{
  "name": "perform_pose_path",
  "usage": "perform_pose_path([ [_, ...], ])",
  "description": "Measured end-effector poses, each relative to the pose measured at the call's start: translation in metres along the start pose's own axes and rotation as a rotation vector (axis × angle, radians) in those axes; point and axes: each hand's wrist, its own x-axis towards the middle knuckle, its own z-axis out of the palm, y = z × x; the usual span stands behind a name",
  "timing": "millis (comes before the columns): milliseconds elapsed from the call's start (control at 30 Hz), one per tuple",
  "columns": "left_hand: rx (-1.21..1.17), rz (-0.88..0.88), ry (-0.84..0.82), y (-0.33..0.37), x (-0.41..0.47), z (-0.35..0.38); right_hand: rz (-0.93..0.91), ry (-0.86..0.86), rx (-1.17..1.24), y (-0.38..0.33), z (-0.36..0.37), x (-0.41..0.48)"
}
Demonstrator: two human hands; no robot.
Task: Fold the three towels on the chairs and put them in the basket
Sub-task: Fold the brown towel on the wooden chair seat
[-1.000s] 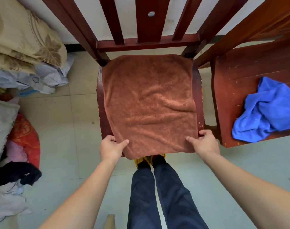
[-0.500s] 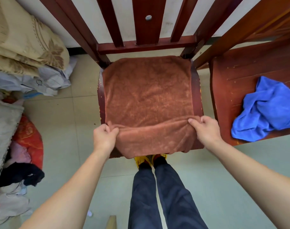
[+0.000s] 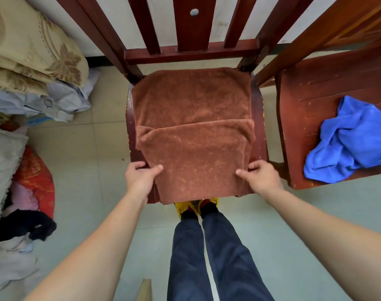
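Note:
A brown towel point(image 3: 191, 101) lies over the seat of the middle wooden chair point(image 3: 258, 118). Its near part forms a second layer whose far edge runs across the seat's middle, and it hangs slightly over the front edge. My left hand point(image 3: 141, 177) pinches the towel's near left side, thumb on top. My right hand point(image 3: 259, 177) pinches the near right side in the same way. A crumpled blue towel point(image 3: 348, 142) lies on the seat of the right chair point(image 3: 315, 88). No basket or third towel is in view.
Folded beige bedding point(image 3: 33, 51) and grey cloth are stacked at the left. Red, pink and black clothes point(image 3: 28, 192) lie on the tiled floor below them. My legs in dark trousers point(image 3: 207, 257) stand at the chair's front. A wooden piece point(image 3: 145, 290) pokes in at the bottom.
My hands lifted the towel's near edge and carried it toward the seat's middle. They have now drawn back to the front edge, and a doubled layer covers the near half.

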Motion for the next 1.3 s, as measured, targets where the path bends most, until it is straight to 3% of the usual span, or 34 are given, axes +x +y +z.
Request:
perform_pose_path([
  [133,0.176,-0.044,-0.074,-0.041,-0.013,0.008,0.089,-0.055,-0.054,0.024,0.024,-0.018],
  [233,0.242,0.0,-0.069,-0.047,-0.021,0.007,0.069,-0.012,0.105,0.033,0.024,-0.02],
  [367,0.113,0.058,-0.093,-0.028,-0.029,-0.004,-0.067,0.083,0.268,0.023,0.004,-0.025],
  [567,-0.12,0.103,-0.049,0.034,-0.009,-0.014,-0.226,0.155,0.389,-0.051,-0.031,-0.003],
  [767,-0.375,0.018,-0.02,0.076,0.022,-0.012,-0.139,0.156,0.528,-0.081,-0.037,0.04],
  [867,-0.2,0.009,0.033,0.053,0.024,-0.005,-0.088,0.127,0.434,-0.06,-0.027,0.041],
  [1133,0.468,-0.014,0.186,-0.044,-0.007,0.007,0.064,0.033,-0.094,0.013,0.006,-0.003],
  [1200,0.49,-0.038,0.208,-0.052,-0.011,0.006,0.066,0.002,-0.098,0.018,0.011,-0.005],
  [1300,0.398,-0.14,0.239,-0.059,-0.009,0.004,0.065,-0.018,0.125,0.017,0.013,-0.006],
])
